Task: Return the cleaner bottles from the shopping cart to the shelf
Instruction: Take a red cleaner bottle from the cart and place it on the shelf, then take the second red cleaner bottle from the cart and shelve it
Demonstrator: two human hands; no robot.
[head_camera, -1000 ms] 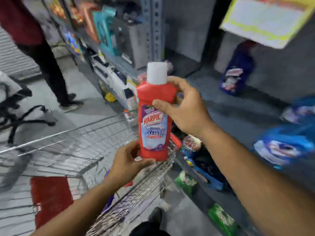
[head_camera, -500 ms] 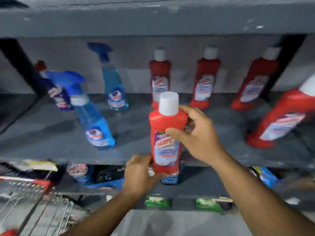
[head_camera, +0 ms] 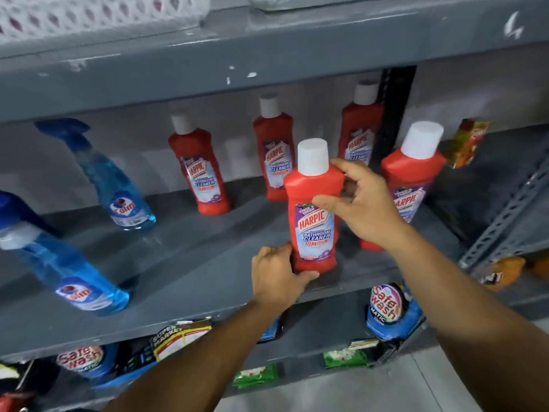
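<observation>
A red Harpic cleaner bottle (head_camera: 315,209) with a white cap stands upright near the front of the grey shelf (head_camera: 190,257). My left hand (head_camera: 279,278) grips its base from the left. My right hand (head_camera: 362,206) wraps its upper body from the right, thumb across the label. Three matching red bottles (head_camera: 199,173) stand along the shelf's back wall. A fourth red bottle (head_camera: 413,176) stands just right of my right hand. The shopping cart is out of view.
Two blue Colin spray bottles (head_camera: 118,185) (head_camera: 65,263) occupy the shelf's left part. A dark upright post (head_camera: 392,114) stands behind the red bottles. Safewash pouches (head_camera: 386,307) and green packets (head_camera: 344,358) fill the lower shelf. A white mesh basket (head_camera: 89,13) rests on the shelf above.
My view has swung from the cart to the shelf. Both hands have carried the red bottle forward onto the shelf board, and it now stands there.
</observation>
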